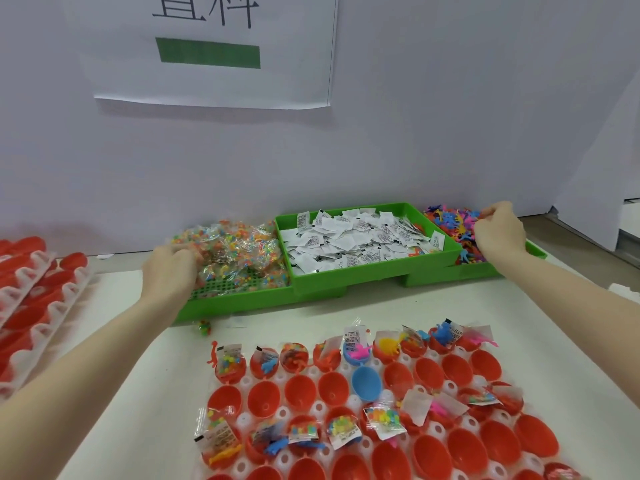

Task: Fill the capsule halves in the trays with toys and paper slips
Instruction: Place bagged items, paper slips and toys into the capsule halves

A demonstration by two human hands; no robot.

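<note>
Far left, 9 o'clock: stack of white trays loaded with red capsule halves. Left hand sits at about 10 o'clock, fingers curled into the pile of clear bead packets in the left green bin; fingertips buried in the packets, so looks like a grip on them but can't tell how many. One stray bead packet lies on the table just in front of that bin. Centre, 12 o'clock: middle green bin full of white paper slips. At 6 o'clock, nearest the camera: white work tray of red capsule halves, plus two blue halves. Far row and part of the third row already hold toys, bead packets and slips; second row and near rows mostly bare. Right hand at 2 o'clock, over the right green bin, fingers bent and pinching into the heap of small coloured rubber toys. Above, 12 o'clock: printed paper sign with green bar on the white wall.
</note>
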